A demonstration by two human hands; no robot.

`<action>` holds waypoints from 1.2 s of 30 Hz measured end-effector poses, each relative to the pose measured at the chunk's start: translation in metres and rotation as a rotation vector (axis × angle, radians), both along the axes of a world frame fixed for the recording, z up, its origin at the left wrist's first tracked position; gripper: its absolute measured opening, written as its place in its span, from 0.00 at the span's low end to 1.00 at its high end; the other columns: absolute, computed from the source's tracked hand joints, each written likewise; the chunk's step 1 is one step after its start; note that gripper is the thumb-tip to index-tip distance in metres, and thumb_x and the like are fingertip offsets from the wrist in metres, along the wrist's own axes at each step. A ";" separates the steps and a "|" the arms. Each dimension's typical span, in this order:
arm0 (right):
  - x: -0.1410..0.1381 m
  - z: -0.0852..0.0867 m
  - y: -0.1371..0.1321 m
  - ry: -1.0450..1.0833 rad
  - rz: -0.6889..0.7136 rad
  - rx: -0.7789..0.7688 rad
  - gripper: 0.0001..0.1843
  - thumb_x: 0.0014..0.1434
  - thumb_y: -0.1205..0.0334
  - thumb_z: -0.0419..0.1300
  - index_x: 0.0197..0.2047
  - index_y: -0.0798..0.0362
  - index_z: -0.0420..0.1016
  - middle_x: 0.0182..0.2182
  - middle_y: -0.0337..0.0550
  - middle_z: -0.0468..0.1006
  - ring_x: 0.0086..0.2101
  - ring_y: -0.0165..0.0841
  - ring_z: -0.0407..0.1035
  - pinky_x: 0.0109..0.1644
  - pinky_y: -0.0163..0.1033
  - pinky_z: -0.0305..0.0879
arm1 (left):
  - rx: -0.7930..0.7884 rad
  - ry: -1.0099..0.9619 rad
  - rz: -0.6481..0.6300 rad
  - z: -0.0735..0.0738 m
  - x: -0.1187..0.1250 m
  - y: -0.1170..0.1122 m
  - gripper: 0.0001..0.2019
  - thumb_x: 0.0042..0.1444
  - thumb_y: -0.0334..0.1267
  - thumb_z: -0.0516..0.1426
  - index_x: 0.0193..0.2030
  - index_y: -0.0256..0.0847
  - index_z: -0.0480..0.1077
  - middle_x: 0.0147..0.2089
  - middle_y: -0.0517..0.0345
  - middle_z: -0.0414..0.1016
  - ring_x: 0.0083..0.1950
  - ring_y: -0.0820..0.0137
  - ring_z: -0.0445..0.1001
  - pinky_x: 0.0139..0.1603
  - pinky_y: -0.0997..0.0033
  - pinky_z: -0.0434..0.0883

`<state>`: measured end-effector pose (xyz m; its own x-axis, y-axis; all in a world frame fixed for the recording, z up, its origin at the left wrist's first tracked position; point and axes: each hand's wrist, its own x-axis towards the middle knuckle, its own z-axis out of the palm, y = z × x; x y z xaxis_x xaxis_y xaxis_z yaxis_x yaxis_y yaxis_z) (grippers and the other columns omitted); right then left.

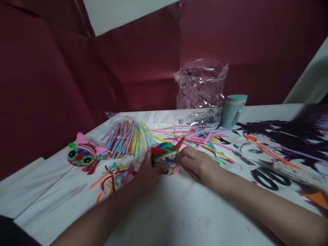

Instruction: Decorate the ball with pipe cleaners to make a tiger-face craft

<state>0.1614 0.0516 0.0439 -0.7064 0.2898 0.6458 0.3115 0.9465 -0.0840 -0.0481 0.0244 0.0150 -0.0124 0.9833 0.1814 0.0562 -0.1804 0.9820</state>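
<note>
My left hand [147,169] and my right hand [197,164] are both closed around a small multicoloured pipe-cleaner figure [165,153] with a red pointed ear, held just above the white table [166,212]. The left hand grips it from the left and below, and the right hand's fingers pinch its right side. A finished pipe-cleaner animal head [83,153] with pink ears and big black eyes lies on the table to the left.
A clear bag of coloured pipe cleaners [126,136] lies behind the hands, with loose pipe cleaners [200,136] spread to the right. Cut scraps [112,176] lie at left. A crumpled plastic bag [200,89], a teal cup [233,109], black scissors [266,176] and an orange pipe cleaner [269,152] are at right.
</note>
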 end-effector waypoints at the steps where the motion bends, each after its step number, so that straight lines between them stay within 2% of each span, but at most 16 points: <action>1: 0.001 0.002 0.001 -0.009 -0.006 -0.007 0.13 0.65 0.69 0.48 0.38 0.55 0.74 0.32 0.48 0.73 0.33 0.33 0.66 0.34 0.35 0.63 | -0.004 -0.008 -0.008 0.000 0.000 0.000 0.43 0.38 0.40 0.70 0.61 0.43 0.56 0.56 0.47 0.69 0.56 0.55 0.70 0.55 0.57 0.68; 3: 0.002 0.004 0.001 -0.018 -0.026 -0.016 0.12 0.65 0.69 0.48 0.38 0.55 0.74 0.32 0.48 0.73 0.32 0.33 0.66 0.33 0.35 0.63 | 0.012 -0.012 -0.013 0.001 0.001 -0.002 0.41 0.40 0.41 0.69 0.61 0.43 0.57 0.57 0.47 0.70 0.56 0.55 0.70 0.55 0.57 0.68; 8: -0.001 0.001 -0.001 -0.022 -0.049 -0.023 0.12 0.64 0.69 0.49 0.37 0.55 0.74 0.31 0.49 0.73 0.34 0.36 0.66 0.34 0.36 0.64 | 0.066 0.027 -0.002 0.007 0.003 -0.006 0.30 0.52 0.48 0.61 0.60 0.42 0.60 0.55 0.49 0.71 0.58 0.57 0.68 0.59 0.57 0.65; 13: -0.004 -0.003 -0.003 -0.008 -0.065 0.013 0.13 0.64 0.70 0.49 0.37 0.57 0.75 0.32 0.50 0.73 0.35 0.38 0.65 0.36 0.40 0.64 | 0.118 0.042 0.009 0.011 0.003 -0.006 0.24 0.53 0.47 0.60 0.56 0.43 0.64 0.58 0.51 0.70 0.62 0.58 0.64 0.63 0.58 0.60; 18: -0.003 -0.008 0.001 -0.047 -0.034 0.025 0.13 0.65 0.70 0.48 0.39 0.57 0.74 0.33 0.49 0.72 0.36 0.37 0.64 0.37 0.40 0.64 | 0.069 0.000 -0.035 0.013 0.003 -0.005 0.26 0.52 0.48 0.61 0.57 0.42 0.64 0.56 0.50 0.71 0.59 0.57 0.66 0.59 0.59 0.64; 22: -0.001 -0.010 0.004 -0.040 -0.012 0.101 0.14 0.66 0.69 0.47 0.42 0.57 0.74 0.33 0.49 0.72 0.35 0.36 0.64 0.36 0.39 0.64 | 0.066 0.015 -0.059 0.014 0.002 -0.005 0.28 0.53 0.48 0.60 0.59 0.41 0.62 0.56 0.49 0.70 0.58 0.57 0.67 0.57 0.59 0.65; 25: 0.000 -0.008 0.002 -0.059 -0.005 0.168 0.16 0.68 0.68 0.45 0.41 0.57 0.74 0.32 0.48 0.71 0.34 0.36 0.64 0.35 0.38 0.64 | 0.088 0.035 -0.062 0.011 0.001 -0.003 0.28 0.54 0.47 0.59 0.60 0.41 0.60 0.56 0.48 0.70 0.58 0.58 0.66 0.57 0.60 0.64; 31: 0.001 -0.003 -0.001 -0.106 0.030 0.262 0.19 0.68 0.68 0.42 0.39 0.59 0.74 0.31 0.51 0.73 0.37 0.38 0.65 0.38 0.41 0.67 | 0.122 0.016 -0.056 0.002 -0.002 0.002 0.26 0.53 0.46 0.60 0.57 0.41 0.63 0.57 0.50 0.70 0.59 0.57 0.65 0.59 0.60 0.62; 36: 0.000 -0.008 -0.001 -0.131 0.013 0.300 0.19 0.68 0.69 0.42 0.40 0.59 0.74 0.34 0.52 0.74 0.39 0.38 0.65 0.41 0.42 0.68 | 0.084 0.011 -0.065 0.008 0.002 -0.002 0.27 0.53 0.47 0.59 0.57 0.39 0.63 0.56 0.49 0.70 0.59 0.56 0.65 0.60 0.58 0.62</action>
